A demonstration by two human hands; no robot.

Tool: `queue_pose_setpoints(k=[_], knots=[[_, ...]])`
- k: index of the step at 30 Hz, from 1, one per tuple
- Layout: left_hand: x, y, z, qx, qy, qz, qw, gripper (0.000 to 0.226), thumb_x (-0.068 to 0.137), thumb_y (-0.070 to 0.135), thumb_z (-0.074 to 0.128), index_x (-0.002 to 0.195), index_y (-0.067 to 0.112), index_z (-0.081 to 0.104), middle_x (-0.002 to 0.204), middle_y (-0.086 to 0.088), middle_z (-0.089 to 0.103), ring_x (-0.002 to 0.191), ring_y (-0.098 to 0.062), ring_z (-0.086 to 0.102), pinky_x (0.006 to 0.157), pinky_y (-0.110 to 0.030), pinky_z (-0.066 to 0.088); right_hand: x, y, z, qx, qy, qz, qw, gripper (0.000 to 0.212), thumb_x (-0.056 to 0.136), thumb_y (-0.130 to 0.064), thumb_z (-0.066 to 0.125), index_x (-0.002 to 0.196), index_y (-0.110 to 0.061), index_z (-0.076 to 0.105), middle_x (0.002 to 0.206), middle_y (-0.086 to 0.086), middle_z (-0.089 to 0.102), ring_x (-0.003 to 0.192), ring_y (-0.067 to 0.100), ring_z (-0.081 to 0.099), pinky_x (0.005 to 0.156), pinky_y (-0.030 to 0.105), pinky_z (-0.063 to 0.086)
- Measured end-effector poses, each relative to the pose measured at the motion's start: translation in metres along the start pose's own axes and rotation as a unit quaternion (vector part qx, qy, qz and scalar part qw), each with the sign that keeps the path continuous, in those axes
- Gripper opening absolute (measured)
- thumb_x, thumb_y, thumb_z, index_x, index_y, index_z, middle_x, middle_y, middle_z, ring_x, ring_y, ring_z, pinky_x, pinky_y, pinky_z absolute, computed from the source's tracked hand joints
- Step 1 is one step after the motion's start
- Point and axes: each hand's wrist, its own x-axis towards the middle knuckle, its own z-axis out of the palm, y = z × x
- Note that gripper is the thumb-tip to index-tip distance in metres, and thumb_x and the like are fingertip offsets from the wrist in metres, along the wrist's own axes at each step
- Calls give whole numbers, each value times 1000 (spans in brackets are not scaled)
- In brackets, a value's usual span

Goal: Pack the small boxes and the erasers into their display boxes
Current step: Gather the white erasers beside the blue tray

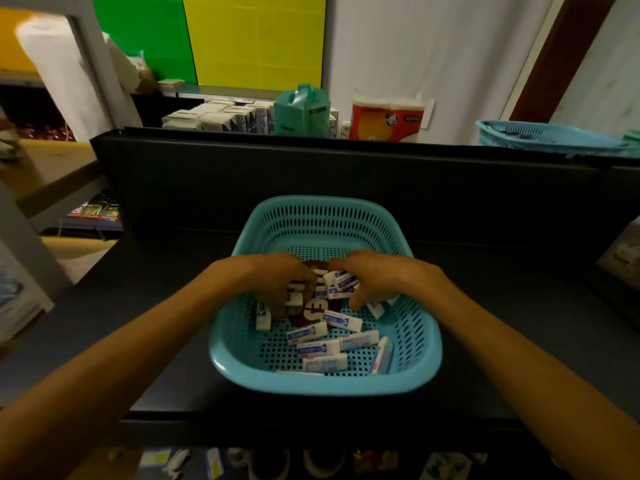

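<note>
A turquoise perforated basket [325,382] sits on a dark shelf in front of me. Several white erasers with blue sleeves [318,348] lie loose inside it, over a dark red packet with white lettering [313,311]. Both my hands are down in the basket. My left hand [277,282] curls its fingers round a few erasers at the left side. My right hand [374,275] grips a small bunch of erasers near the middle. No display box is clearly in view.
The dark shelf [156,341] has a tall black back wall. Behind it stand stacked white cartons [221,116], a teal box [301,112], a roll pack [388,119] and a second turquoise basket [547,136] at the right. Goods lie on a lower shelf.
</note>
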Motion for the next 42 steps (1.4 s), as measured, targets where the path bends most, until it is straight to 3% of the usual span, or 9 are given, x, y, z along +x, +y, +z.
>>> queue_pose_setpoints(k=[4, 9, 12, 30, 33, 42], knots=[[0, 3, -1, 9, -7, -5, 1000, 45, 66, 15, 80, 88, 40, 49, 103, 11, 44, 98, -16, 50, 79, -31, 49, 1, 0, 0, 9, -3, 6, 1000, 57, 76, -24, 75, 124, -37, 47, 115, -7, 58, 97, 13, 58, 85, 36, 52], [4, 5, 0, 23, -9, 7, 1000, 40, 67, 16, 79, 92, 32, 52, 102, 9, 45, 94, -15, 48, 70, -26, 45, 1, -3, -2, -4, -2, 12, 1000, 62, 75, -23, 77, 127, -35, 47, 116, -5, 57, 96, 14, 57, 84, 35, 52], [5, 3, 0, 19, 5, 8, 1000, 38, 69, 19, 78, 91, 34, 51, 103, 9, 49, 94, -15, 50, 73, -28, 48, 3, -5, -2, -15, 0, 11, 1000, 71, 74, -24, 79, 136, -31, 44, 119, -2, 56, 100, 17, 57, 86, 35, 52], [2, 0, 0, 9, 16, 7, 1000, 41, 69, 17, 77, 93, 38, 51, 106, 10, 54, 98, -13, 54, 83, -32, 53, 5, -4, -4, -17, 28, 31, 999, 47, 76, -41, 75, 118, -30, 58, 110, -3, 62, 91, 14, 57, 78, 33, 51], [1, 0, -2, 2, 25, 10, 1000, 39, 69, 17, 78, 94, 35, 54, 103, 11, 52, 95, -12, 53, 81, -29, 52, 6, -4, -4, -13, 34, 37, 999, 44, 76, -37, 76, 115, -27, 59, 106, -3, 63, 88, 13, 57, 71, 29, 46], [-4, -1, -5, 2, 72, 29, 997, 39, 68, 20, 78, 96, 31, 54, 92, 16, 43, 88, -8, 48, 68, -19, 39, 6, -4, -2, 11, 48, 30, 998, 43, 74, -31, 78, 114, -28, 61, 102, -6, 64, 89, 12, 59, 73, 29, 48]])
